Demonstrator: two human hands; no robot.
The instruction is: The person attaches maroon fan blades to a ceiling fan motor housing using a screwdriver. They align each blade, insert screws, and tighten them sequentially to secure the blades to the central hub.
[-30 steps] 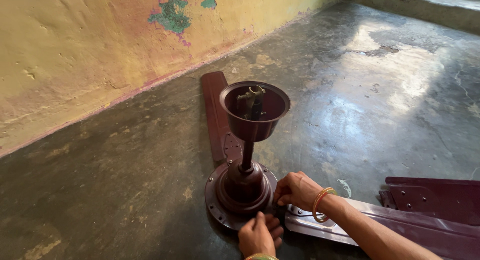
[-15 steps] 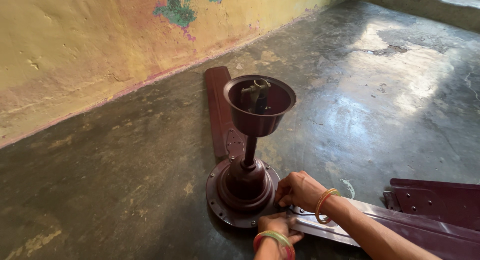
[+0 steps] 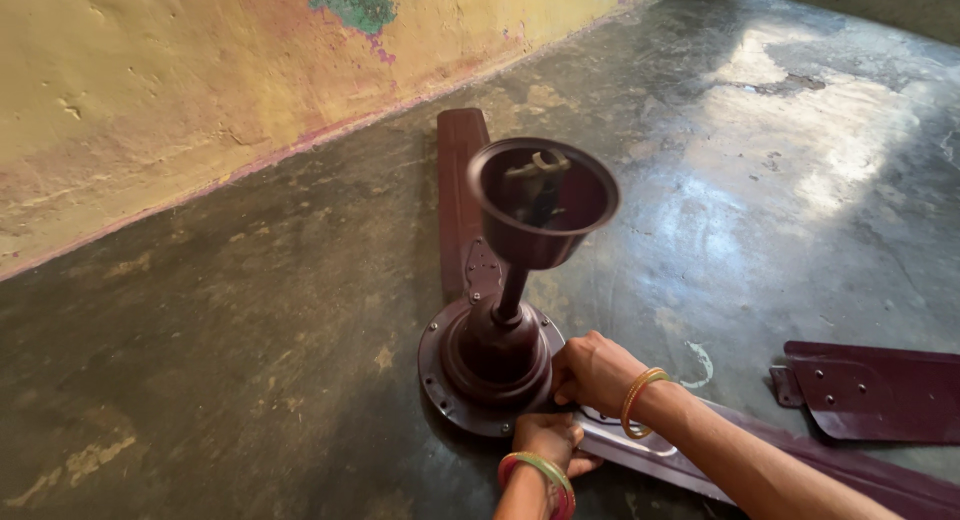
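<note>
Our hands work at the ceiling fan motor on the floor.
Our right hand and left hand curl closed, pressing a fan blade against its rim.

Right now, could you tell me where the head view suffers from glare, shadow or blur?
Head view: bright glare on the floor at upper right; the fan's cup is slightly soft; the fan motor and both hands, left and right, sit in dim shade but read clearly.

Both hands, left hand and right hand, grip the maroon fan motor (floor-standing).
</note>
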